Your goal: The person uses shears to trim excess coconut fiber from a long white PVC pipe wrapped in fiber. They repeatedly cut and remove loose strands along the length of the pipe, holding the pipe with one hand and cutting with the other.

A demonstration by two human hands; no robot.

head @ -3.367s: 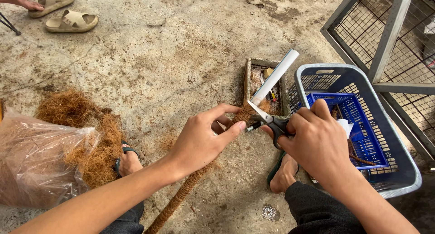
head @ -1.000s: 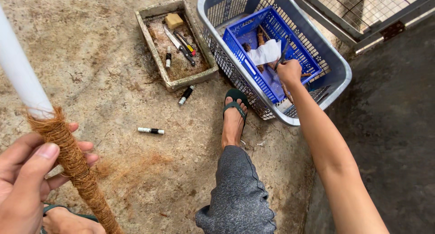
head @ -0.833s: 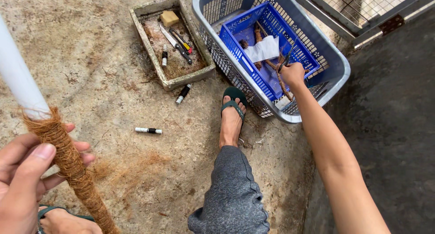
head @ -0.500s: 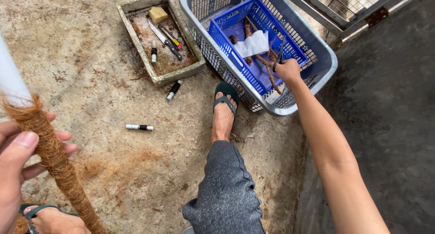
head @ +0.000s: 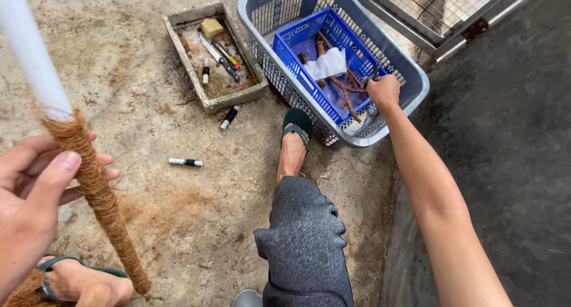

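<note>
We note left hand (head: 27, 206) pinching the upright fibre-wrapped pole (head: 95, 188); right hand (head: 383, 91) closed on a dark tool inside the blue basket (head: 300, 66), far right.

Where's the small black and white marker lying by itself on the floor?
The marker lies on the concrete floor, left of the sandalled foot, below the shallow tray.
</note>
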